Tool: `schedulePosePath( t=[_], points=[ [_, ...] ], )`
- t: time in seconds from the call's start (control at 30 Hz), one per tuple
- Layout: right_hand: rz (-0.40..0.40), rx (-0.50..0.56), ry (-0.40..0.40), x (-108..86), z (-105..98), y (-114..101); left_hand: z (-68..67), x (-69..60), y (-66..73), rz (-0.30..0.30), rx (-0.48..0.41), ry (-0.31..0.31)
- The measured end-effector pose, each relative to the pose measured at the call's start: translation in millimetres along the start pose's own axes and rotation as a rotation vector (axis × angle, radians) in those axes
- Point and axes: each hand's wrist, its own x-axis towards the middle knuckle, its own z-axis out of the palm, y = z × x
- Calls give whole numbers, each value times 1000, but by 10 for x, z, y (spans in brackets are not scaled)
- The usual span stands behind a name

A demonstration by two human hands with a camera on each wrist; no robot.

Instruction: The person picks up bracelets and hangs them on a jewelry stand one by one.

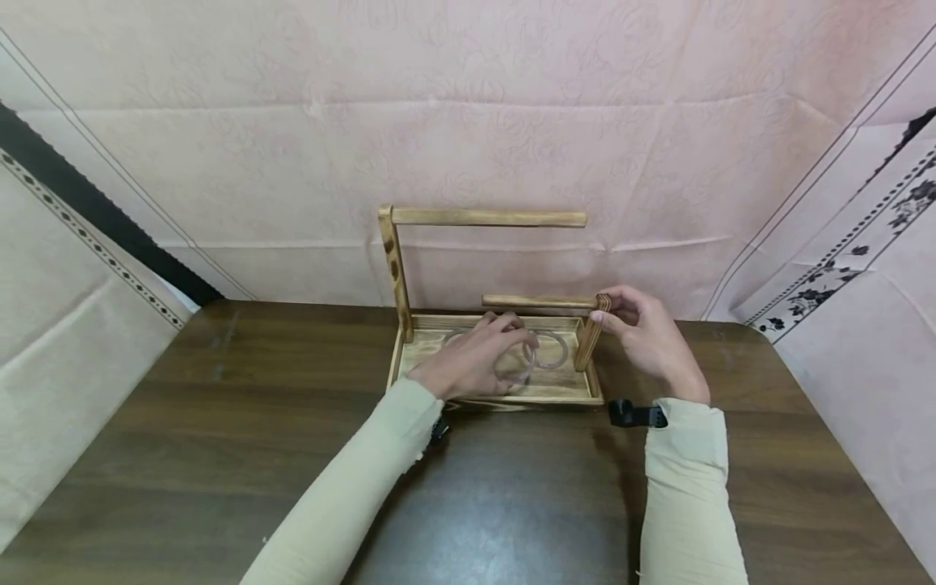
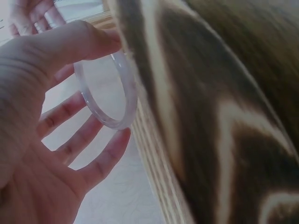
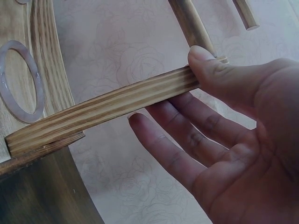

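Observation:
A wooden display stand has a shallow tray (image 1: 541,399), a tall left post (image 1: 396,272) with a long bar (image 1: 490,218), and a shorter right post (image 1: 587,345) with a lower bar (image 1: 537,301). Over the tray, my left hand (image 1: 478,353) pinches a pale translucent bangle (image 2: 131,100) between thumb and fingers. Another bangle (image 1: 563,351) lies in the tray, right of that hand; part of a further ring (image 1: 452,335) shows behind it. My right hand (image 3: 224,135) grips the top of the shorter post, thumb on one side and fingers on the other.
The stand sits near the back edge of a dark brown wooden table (image 1: 219,455). Behind it hangs a pale patterned cloth (image 1: 468,97), with more cloth at both sides. Each wrist wears a black strapped device (image 1: 636,413).

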Motion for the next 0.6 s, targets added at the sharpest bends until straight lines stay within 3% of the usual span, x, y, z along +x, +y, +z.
schedulePosePath(
  t=[0.33,0.6],
  points=[
    [13,-5,-3,-8,-9,12,-33,-3,45,-83,-32,36],
    [4,1,-3,-9,-3,1,-19,-71,34,-81,-54,76]
  ],
)
